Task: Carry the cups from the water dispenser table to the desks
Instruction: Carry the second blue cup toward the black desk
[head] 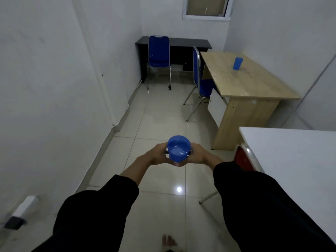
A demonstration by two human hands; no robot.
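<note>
I hold a blue cup [179,149] out in front of me, upright, with water in it that comes partway up the inside. My left hand [160,154] wraps its left side and my right hand [199,154] wraps its right side, both pressed against the cup wall, and my thumbs meet just under its near edge. My forearms reach forward from black sleeves [101,202] pushed back above the wrists.

The cup hangs over a glossy tiled floor [160,117] (a ceiling light glints off a tile just beneath my arms), and my bare foot [169,240] shows at the bottom edge.

To my right, close by, is the corner of a white table [291,157], with the back of a red chair [242,159] tucked against it. Beyond that stands a wooden table [251,79] against the right wall; a second blue cup [237,63] stands upright on its far half, well apart from the one I hold. A blue chair [199,73] sits at that table's left side. At the far end of the room a black table [189,42] runs along the back wall, with another blue chair [159,51] drawn up in front of it. A window [206,8] sits high in that wall.
</note>
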